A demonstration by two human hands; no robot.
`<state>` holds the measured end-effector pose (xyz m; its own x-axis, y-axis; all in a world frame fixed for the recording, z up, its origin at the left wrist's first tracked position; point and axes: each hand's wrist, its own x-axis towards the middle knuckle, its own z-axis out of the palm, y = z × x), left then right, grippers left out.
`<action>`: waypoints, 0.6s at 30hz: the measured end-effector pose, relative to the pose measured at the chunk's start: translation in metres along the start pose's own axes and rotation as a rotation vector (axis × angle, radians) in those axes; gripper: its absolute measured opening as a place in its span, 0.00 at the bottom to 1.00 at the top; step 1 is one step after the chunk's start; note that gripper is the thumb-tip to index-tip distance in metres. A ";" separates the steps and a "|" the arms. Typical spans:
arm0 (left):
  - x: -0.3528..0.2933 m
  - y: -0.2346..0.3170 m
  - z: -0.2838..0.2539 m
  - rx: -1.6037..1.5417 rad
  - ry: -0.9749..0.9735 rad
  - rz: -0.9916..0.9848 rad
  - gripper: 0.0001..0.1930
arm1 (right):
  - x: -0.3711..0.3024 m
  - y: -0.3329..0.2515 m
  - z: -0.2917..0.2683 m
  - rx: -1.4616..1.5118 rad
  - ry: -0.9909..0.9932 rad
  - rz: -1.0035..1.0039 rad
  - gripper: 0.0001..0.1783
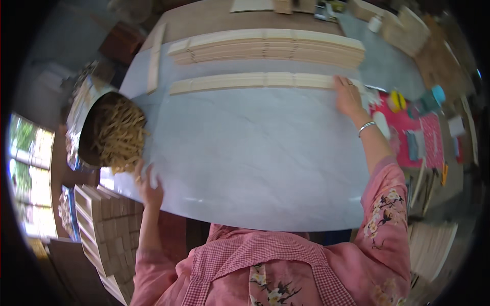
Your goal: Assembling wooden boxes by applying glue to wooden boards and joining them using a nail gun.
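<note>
My right hand (349, 97) lies at the right end of the strips (240, 81), seemingly to steady them; whether it pinches, I cannot tell; my left hand (148, 187), fingers spread, is beside the pieces (120, 132), which the tilted bin (83, 112) likely offers handily.

Between the left hand (149, 186) and the right hand (349, 97), the pale tabletop (260, 153) offers a broad open lane, running from its near edge up to the long front wooden piece (250, 81). That piece and the thicker stack (265, 46) behind it bar the way farther across, leaving only a slim gap between them. At left, the container (87, 135) (curled strips (120, 130) spill past its mouth) crowds the left hand. Beyond the right hand, the yellow roll (396, 101) and blue-capped bottle (427, 102) obstruct a sideways pass.
</note>
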<state>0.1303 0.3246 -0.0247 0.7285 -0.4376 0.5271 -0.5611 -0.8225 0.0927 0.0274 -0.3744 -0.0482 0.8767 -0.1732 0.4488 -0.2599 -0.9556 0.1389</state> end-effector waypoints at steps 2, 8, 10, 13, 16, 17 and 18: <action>0.040 0.030 0.013 -0.086 -0.038 0.105 0.28 | 0.027 -0.011 0.017 -0.098 -0.142 0.022 0.22; 0.135 0.046 0.062 -0.050 -0.030 0.290 0.31 | 0.051 -0.007 -0.020 -0.189 -0.381 -0.033 0.15; 0.165 0.032 0.090 0.007 -0.059 0.264 0.36 | 0.037 -0.010 -0.054 -0.123 -0.424 -0.004 0.11; 0.219 0.035 0.114 0.152 -0.072 0.250 0.39 | -0.005 -0.003 -0.103 0.100 -0.395 -0.045 0.09; 0.230 0.033 0.108 0.303 0.022 0.288 0.28 | -0.041 -0.028 -0.154 0.211 -0.289 -0.038 0.09; 0.232 0.035 0.101 0.301 -0.142 0.264 0.24 | -0.053 -0.035 -0.177 0.245 -0.269 -0.017 0.09; 0.236 0.041 0.097 0.297 -0.308 0.253 0.20 | -0.067 -0.042 -0.199 0.198 -0.370 0.053 0.10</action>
<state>0.3170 0.1525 0.0218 0.6910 -0.6874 0.2237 -0.6321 -0.7247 -0.2743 -0.1009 -0.2754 0.0919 0.9598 -0.2627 0.0988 -0.2572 -0.9642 -0.0645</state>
